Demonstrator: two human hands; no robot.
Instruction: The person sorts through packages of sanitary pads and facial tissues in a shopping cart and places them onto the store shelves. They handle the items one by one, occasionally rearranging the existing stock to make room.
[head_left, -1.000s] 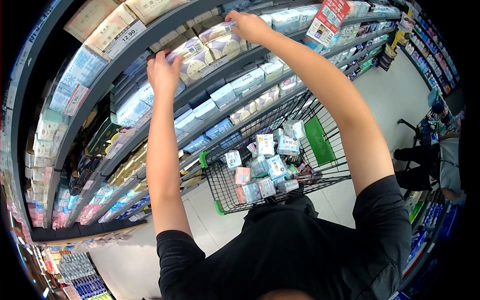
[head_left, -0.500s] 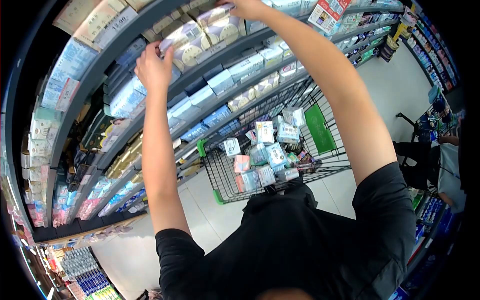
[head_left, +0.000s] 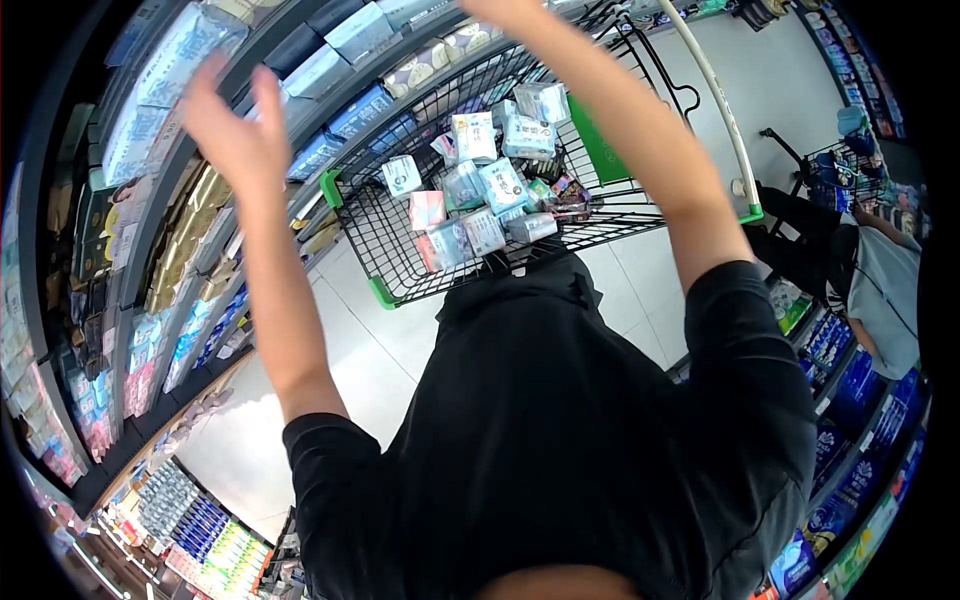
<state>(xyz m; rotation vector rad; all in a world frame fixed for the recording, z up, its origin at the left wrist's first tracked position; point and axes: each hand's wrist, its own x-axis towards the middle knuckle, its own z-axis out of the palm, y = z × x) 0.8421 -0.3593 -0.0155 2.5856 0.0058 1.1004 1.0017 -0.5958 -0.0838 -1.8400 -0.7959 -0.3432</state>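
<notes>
My left hand (head_left: pixel 238 140) is raised in front of the shelves, blurred, with thumb and fingers apart and nothing in it. Nearest to it are pale blue packs (head_left: pixel 190 55) on an upper shelf. My right hand (head_left: pixel 505 12) reaches up to the top edge of the view, where its fingers are cut off, so its grip is hidden. Below my arms stands a black wire shopping cart (head_left: pixel 380 292) with green corners. Several packs lie loosely in it, among them a white pack (head_left: pixel 474 137), a blue-and-white pack (head_left: pixel 503 186) and a pink one (head_left: pixel 427 210).
Shelves of packaged goods curve along the left and top, including cream packs with round patterns (head_left: pixel 420 68). At the right, another person in a grey top (head_left: pixel 880 290) is near a second cart (head_left: pixel 835 175). Pale floor tiles (head_left: pixel 350 330) show beneath the cart.
Both hands have come away from the cream, circle-patterned packs on the shelf. The view has shifted, so the shelves and cart appear higher and further left, and the cart's handle now shows.
</notes>
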